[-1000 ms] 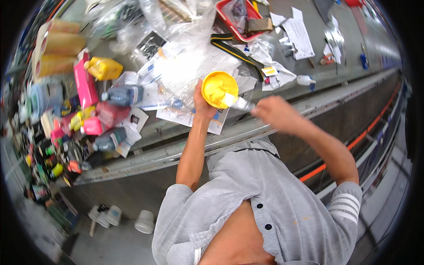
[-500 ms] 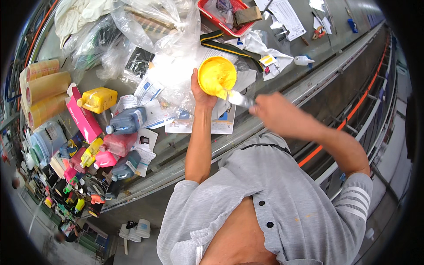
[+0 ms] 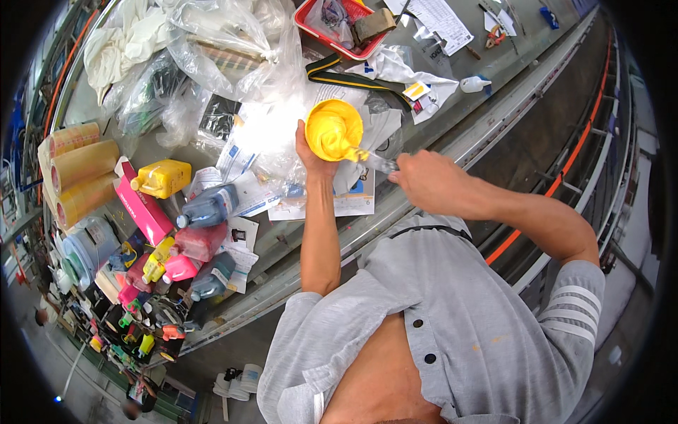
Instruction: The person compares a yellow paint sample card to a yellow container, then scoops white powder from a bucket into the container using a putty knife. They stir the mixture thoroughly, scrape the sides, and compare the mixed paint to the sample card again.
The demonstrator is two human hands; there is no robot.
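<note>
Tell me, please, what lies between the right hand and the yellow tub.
In the head view, a spatula gripped by the right hand spans that gap, its yellow-smeared end at the yellow tub.

A tub [image 3: 332, 126] sits in the person's left hand [image 3: 316, 157] above papers [image 3: 326, 207] on the workbench [image 3: 519, 58], with a spatula [image 3: 380, 164] in the right hand [image 3: 427, 182] reaching its near right rim. Beyond the tub lie a strap [image 3: 353, 80] and then a basket [image 3: 316, 35], with a small bottle [image 3: 474, 84] off to their right. Left of the tub are jugs [image 3: 164, 179], then a carton [image 3: 145, 205], and farther out tape rolls [image 3: 83, 171].
</note>
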